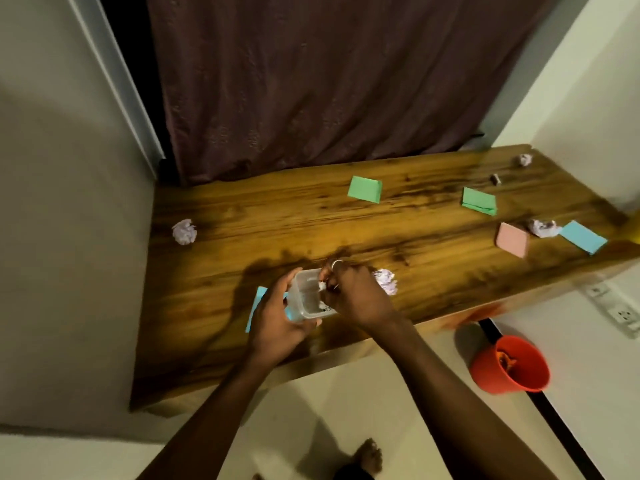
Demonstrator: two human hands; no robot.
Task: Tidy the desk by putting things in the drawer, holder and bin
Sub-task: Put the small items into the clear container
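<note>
Low centre of the frame, over the surface (277, 209), the left hand (277, 317) curls round the sides of the clear holder (306, 303), likely light, stiff and slick, while the right hand (353, 292) pinches a small pale item (322, 287) at its mouth.

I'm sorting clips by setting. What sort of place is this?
Probably a room in a home, used as a study corner: a long wooden desk stands against a dark maroon curtain, and a red plastic bin sits on the pale floor beside it.
</note>
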